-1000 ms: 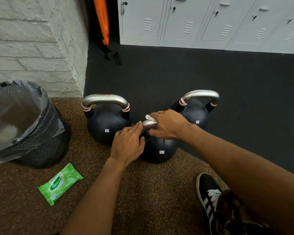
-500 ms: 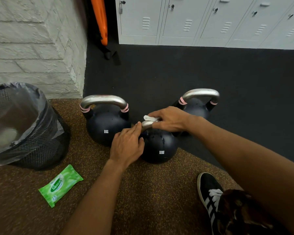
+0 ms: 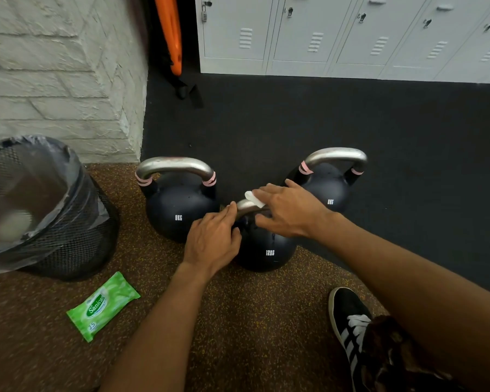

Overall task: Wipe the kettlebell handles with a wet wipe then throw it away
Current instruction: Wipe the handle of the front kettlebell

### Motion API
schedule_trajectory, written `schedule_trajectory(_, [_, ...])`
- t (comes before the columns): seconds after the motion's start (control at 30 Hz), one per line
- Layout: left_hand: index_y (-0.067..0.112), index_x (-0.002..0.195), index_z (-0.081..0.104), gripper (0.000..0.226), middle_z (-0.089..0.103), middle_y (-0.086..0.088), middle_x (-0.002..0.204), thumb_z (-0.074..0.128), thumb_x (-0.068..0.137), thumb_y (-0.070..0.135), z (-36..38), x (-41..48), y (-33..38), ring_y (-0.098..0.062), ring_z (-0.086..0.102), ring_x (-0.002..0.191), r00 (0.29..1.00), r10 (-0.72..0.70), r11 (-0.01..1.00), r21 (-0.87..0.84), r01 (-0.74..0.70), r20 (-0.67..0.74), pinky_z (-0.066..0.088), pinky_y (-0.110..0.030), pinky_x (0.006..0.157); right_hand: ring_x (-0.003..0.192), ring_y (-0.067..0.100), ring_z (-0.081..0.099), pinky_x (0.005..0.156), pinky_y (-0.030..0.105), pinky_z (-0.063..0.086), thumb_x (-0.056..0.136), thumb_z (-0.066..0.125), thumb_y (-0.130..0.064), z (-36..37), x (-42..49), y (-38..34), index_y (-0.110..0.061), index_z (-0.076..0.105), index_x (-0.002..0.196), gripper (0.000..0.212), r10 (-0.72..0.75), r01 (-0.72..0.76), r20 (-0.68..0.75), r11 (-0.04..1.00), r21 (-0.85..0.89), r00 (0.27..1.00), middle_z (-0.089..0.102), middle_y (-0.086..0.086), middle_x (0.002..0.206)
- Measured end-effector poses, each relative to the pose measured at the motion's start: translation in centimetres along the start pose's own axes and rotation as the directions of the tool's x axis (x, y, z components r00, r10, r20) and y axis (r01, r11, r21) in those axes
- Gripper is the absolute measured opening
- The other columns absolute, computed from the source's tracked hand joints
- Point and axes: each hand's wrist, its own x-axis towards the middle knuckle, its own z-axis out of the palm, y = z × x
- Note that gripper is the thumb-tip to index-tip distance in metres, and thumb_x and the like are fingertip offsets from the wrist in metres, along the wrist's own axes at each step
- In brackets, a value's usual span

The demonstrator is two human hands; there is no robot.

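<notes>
Three black kettlebells stand on the floor. The near 12 kg kettlebell [image 3: 266,250] has a steel handle [image 3: 246,206], mostly covered by my hands. My right hand [image 3: 287,210] presses a white wet wipe [image 3: 252,198] over that handle, fingers wrapped around it. My left hand [image 3: 212,240] rests flat against the bell's left shoulder, fingertips touching the handle's left end. The left kettlebell [image 3: 178,210] and the right kettlebell [image 3: 330,190] stand behind, each with a bare steel handle and pink bands. A black mesh bin [image 3: 77,222] with a plastic liner is at the left.
A green wet wipe pack [image 3: 102,306] lies on the brown speckled floor in front of the bin. My black shoe [image 3: 348,321] is at the lower right. A white brick wall, grey lockers [image 3: 351,35] and an orange object [image 3: 170,32] stand behind.
My right hand has slid with the wipe along the near kettlebell's handle, its fingers now spread wider. My left hand stays on the bell.
</notes>
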Motion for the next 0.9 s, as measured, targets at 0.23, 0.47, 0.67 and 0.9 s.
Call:
schedule_trajectory(0.23, [0.017,0.154,0.033,0.061,0.046,0.001,0.154,0.044,0.098,0.039,-0.2,0.2,0.0,-0.017,0.050,0.131,0.999,0.031,0.997,0.070,-0.030,-0.023,0.043,-0.038,0.103,0.152,0.026,0.014,0.121,0.054,0.013,0.095,0.037,-0.045,6.0,-3.6,-3.3,-0.010,0.025,0.155,0.071,0.030,-0.071,-0.211,0.979,-0.189,0.977,0.018,0.013,0.164])
schedule_trajectory(0.47, [0.017,0.159,0.010,0.072,0.029,-0.003,0.163,0.044,0.100,0.040,0.5,-0.5,0.3,-0.018,0.040,0.141,0.999,0.039,0.998,0.039,-0.040,0.025,0.037,-0.040,0.113,0.152,0.029,0.009,0.121,0.055,0.012,0.096,0.040,-0.042,8.0,-3.7,-4.4,-0.005,0.019,0.155,0.072,0.139,-0.181,-0.284,0.975,-0.127,0.949,0.011,0.018,0.163])
schedule_trajectory(0.67, [0.016,0.157,0.023,0.065,0.043,-0.003,0.155,0.043,0.100,0.039,-0.5,0.2,0.3,-0.018,0.044,0.139,0.999,0.051,0.997,0.055,-0.051,0.016,0.038,-0.040,0.113,0.153,0.027,0.003,0.122,0.054,0.009,0.094,0.046,-0.039,8.9,-4.2,-4.0,-0.007,0.011,0.156,0.078,0.158,-0.194,-0.262,0.974,-0.116,0.952,0.003,0.015,0.165])
schedule_trajectory(0.9, [0.016,0.157,0.024,0.064,0.045,-0.002,0.154,0.044,0.100,0.037,-0.4,0.2,0.3,-0.017,0.045,0.138,0.999,0.046,0.997,0.069,-0.047,0.024,0.039,-0.039,0.112,0.153,0.030,0.000,0.122,0.054,0.009,0.095,0.044,-0.040,8.7,-4.0,-4.2,-0.004,0.010,0.156,0.078,0.169,-0.201,-0.266,0.975,-0.097,0.949,0.001,0.018,0.164])
